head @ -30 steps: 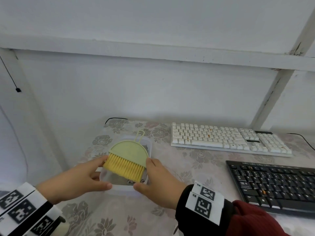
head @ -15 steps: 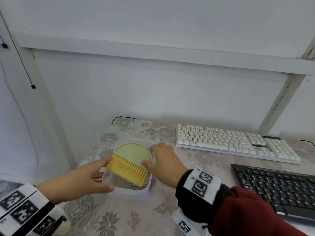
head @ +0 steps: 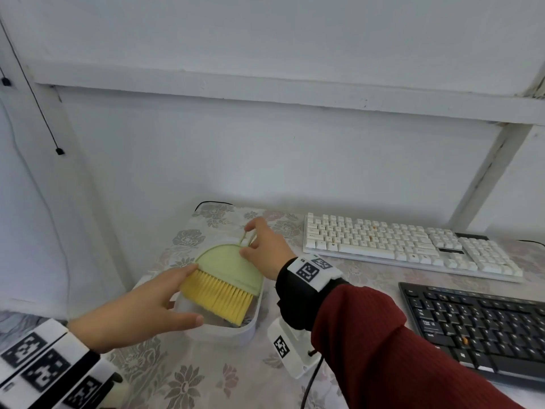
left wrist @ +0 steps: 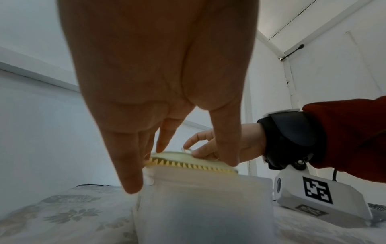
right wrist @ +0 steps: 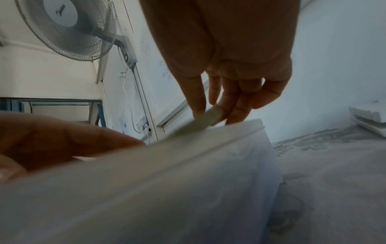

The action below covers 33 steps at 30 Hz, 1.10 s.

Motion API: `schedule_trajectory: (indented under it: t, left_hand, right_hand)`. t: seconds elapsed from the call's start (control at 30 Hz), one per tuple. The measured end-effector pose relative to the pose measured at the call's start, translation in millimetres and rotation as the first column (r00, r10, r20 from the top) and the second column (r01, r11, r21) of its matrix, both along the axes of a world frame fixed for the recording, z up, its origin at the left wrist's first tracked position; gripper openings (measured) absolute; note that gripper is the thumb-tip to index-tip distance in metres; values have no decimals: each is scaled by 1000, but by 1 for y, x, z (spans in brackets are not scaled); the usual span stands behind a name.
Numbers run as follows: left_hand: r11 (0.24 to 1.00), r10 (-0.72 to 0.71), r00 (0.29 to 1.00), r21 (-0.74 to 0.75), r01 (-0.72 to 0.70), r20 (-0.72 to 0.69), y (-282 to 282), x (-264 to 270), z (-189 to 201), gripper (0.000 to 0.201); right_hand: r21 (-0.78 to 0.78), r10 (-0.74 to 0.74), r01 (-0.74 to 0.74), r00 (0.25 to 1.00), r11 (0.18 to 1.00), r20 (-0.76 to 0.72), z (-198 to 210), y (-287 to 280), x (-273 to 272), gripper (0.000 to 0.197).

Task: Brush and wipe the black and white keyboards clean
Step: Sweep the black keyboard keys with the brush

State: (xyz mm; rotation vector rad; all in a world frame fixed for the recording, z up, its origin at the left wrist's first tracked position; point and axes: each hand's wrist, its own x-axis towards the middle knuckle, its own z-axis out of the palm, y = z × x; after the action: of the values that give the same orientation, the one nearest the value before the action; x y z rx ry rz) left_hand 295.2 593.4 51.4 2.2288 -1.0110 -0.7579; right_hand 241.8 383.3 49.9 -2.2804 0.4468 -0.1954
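Head view: worktop [head: 206, 379] under a floral cloth. White tub [head: 230, 330] at its left part, holding a brush [head: 227, 278] with green back and yellow bristles, laid across the tub's opening. Left hand [head: 141, 314]: grip apart, fingers straight, thumb along the tub's near rim, forefinger touching the brush's left edge. Right hand [head: 268, 249]: grip clamped on the brush, fingertips pinching the small loop handle at the far end. White keyboard [head: 407, 246] at the back right of the worktop, with orange crumbs among its keys. Black keyboard [head: 483, 329] nearer, at the right edge, also with an orange crumb; well apart from the tub.

Left wrist view: left hand [left wrist: 158, 82] fingers pointing down over the tub [left wrist: 200, 206]; brush [left wrist: 188, 162] on its rim, right hand [left wrist: 219, 145] pinching the loop.

Right wrist view: blurred. Right hand [right wrist: 229, 69] fingertips closed on the brush handle [right wrist: 206, 118] above the tub [right wrist: 167, 189]. White keyboard [right wrist: 367, 118] at the right edge. Wall fan [right wrist: 66, 28] at upper left.
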Motion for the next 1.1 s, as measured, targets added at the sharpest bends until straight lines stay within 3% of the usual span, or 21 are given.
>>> schedule_trajectory:
  t: [0.17,0.33,0.43,0.6,0.63,0.7,0.83,0.97,1.07,1.1]
  left_hand:
    - [999,33,986,-26,-30,162,-5,-14,17,117]
    - [996,41,963,-84,-19,265,-33,-44,41,80]
    - [996,-10,973,-86,31,229,-61,-68,49,83]
    - [981,-165,958,-66,185,235,-127,-109,40,105]
    - [979,-186,958,-44,200,219,-142,-120,39,106]
    - [974,-224,954,16,225,197,-170,-145,36,112]
    - [974,-227,953,68,218,199,-218,-182,23,92]
    - [973,-221,972,81,214,86,-252,-204,9,134]
    - [984,-165,983,83,158,82,-271,-218,-3,101]
    - [985,-154,985,94,146,81,-276,-220,-7,98]
  right_hand:
    - [224,-87,30,965,974,249,14,-13,-15,25]
    - [364,-280,140,887,921,367,41,-62,-52,29]
    - [475,-435,226,811,851,392,57,-105,-95,29]
    - [663,-670,360,683,656,292,68,-192,-194,43]
    - [673,-691,384,673,632,265,68,-208,-217,39]
    - [679,-718,431,665,593,205,67,-237,-263,12]
    - [759,-777,467,624,455,82,63,-282,-350,15]
    - [769,-834,521,550,369,27,51,-323,-417,20]
    - [759,-866,563,500,326,1,39,-351,-456,17]
    - [753,-873,580,488,310,-16,35,-359,-468,15]
